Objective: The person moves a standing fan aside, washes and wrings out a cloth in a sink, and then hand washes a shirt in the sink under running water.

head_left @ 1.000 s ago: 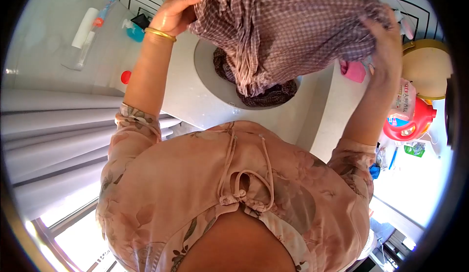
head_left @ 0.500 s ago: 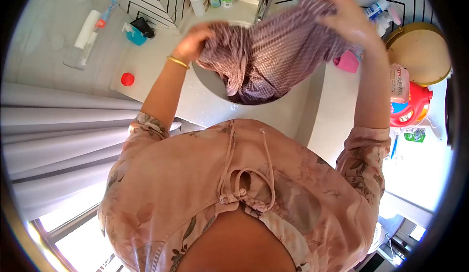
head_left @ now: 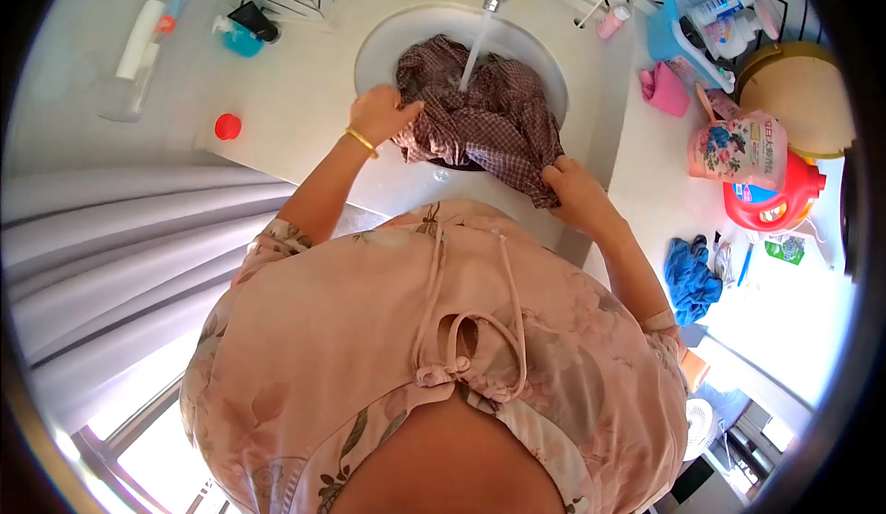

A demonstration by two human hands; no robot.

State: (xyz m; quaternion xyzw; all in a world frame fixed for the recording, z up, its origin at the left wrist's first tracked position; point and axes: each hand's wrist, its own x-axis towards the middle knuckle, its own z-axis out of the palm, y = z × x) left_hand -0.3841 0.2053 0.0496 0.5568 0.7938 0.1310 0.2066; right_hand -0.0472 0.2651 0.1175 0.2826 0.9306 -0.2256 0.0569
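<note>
Counter point(head_left: 295, 126) beside grey curtain point(head_left: 138, 256) bears a basin point(head_left: 377, 53); left hand point(head_left: 381, 115) and right hand point(head_left: 580, 196) pinch checked cloth point(head_left: 503, 122) there.

Left on surface point(head_left: 295, 99): red cap point(head_left: 227, 126); black tube point(head_left: 254, 21) right by teal pump bottle point(head_left: 240, 43). Right: small pink bottle point(head_left: 612, 23); pink cloth point(head_left: 664, 89) just beside blue basket point(head_left: 681, 45); floral pouch point(head_left: 738, 149) partly covering red jug point(head_left: 780, 208); round tan basin point(head_left: 796, 99). Crumpled blue cloth point(head_left: 692, 279) below jug in view. Grey curtain point(head_left: 138, 246) far left, white fan point(head_left: 700, 426) lower right.
</note>
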